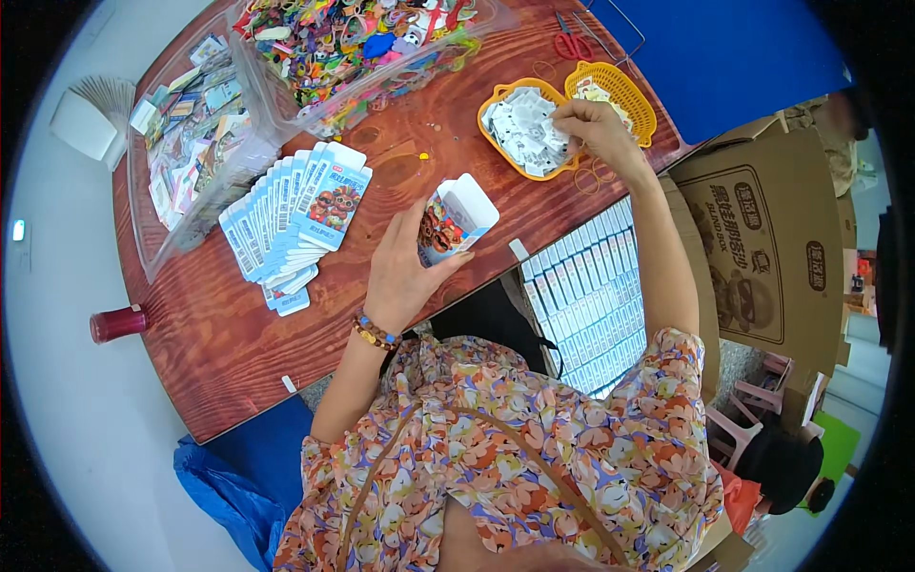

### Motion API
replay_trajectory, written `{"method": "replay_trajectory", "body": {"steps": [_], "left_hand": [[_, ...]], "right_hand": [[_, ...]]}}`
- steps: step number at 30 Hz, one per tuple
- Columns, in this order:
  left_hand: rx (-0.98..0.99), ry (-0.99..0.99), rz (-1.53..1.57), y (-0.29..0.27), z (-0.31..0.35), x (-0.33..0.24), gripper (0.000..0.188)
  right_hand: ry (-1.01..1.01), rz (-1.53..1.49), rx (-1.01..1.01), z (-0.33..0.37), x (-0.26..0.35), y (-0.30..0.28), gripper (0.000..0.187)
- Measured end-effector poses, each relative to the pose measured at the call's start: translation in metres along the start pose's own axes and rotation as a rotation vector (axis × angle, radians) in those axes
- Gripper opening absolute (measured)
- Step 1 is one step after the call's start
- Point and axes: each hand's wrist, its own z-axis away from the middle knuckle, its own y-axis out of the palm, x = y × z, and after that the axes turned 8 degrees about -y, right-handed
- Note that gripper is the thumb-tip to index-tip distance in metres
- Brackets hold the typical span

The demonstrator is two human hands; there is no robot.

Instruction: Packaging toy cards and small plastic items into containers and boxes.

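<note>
Two bare hands work over a reddish wooden desk (pixel 219 353). The left hand (pixel 398 267) holds a small box (pixel 456 224), thumb on its near side and fingers behind, near the front edge of the desk. This box is blue with a colourful picture, tilted, and its open white end faces up and to the right.

The right hand (pixel 591 132) is at the right side of a yellow basket (pixel 484 98) filled with white packets (pixel 527 129). Its fingers are drawn close together; whether they pinch a packet I cannot tell. A second yellow basket (pixel 640 95) stands just beside the first, with some pale pieces inside, partly behind the hand. Rubber bands (pixel 596 181) lie near the baskets, and red scissors (pixel 572 46) lie beyond them.

Left of the held box, flat blue cartons (pixel 295 205) lie in an overlapping fan. Behind them are two clear bins, one (pixel 386 88) full of mixed bright trinkets, the other (pixel 214 186) of cards and packets. A red jar (pixel 119 324) is at the desk's left edge. Below the right forearm, rows of blue-and-white boxes (pixel 586 296) fill a space beside the desk, next to a brown cardboard carton (pixel 762 248).
</note>
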Motion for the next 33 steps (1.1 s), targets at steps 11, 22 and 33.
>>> {"method": "replay_trajectory", "body": {"steps": [11,22,33], "left_hand": [[0.007,-0.004,-0.021,-0.001,-0.007,-0.004,0.086],[0.017,0.023,0.007,0.006,-0.022,-0.007,0.084],[-0.011,0.028,-0.044,0.013,-0.027,-0.008,0.085]], "right_hand": [[-0.079,0.053,-0.074,-0.017,0.002,0.006,0.014],[-0.176,0.041,-0.094,-0.022,-0.008,0.005,0.013],[-0.104,-0.213,0.033,0.002,0.027,0.007,0.007]]}}
